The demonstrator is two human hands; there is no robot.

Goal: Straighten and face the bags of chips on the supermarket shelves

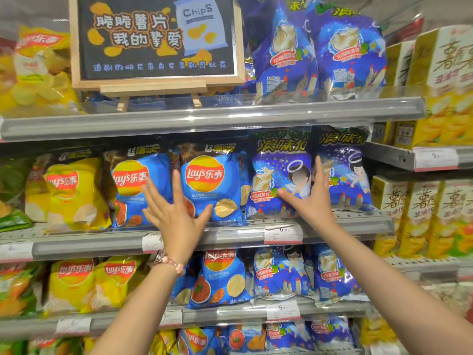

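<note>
On the middle shelf (230, 237) stand two blue Lay's bags, one on the left (128, 201) and one on the right (220, 190), beside yellow Lay's bags (74, 196). My left hand (174, 213) is spread with straight fingers in front of the gap between the two blue bags. Right of them stand two dark blue angel-print bags, the left one (279, 175) and the right one (348, 175). My right hand (309, 196) lies with straight fingers between these two, thumb across the left bag's lower front.
A wooden chalkboard chips sign (156, 39) stands on the top shelf next to more blue bags (320, 49). Yellow boxed snacks (435, 213) fill the shelves at right. Lower shelves hold more Lay's bags (220, 278) behind price tags (282, 234).
</note>
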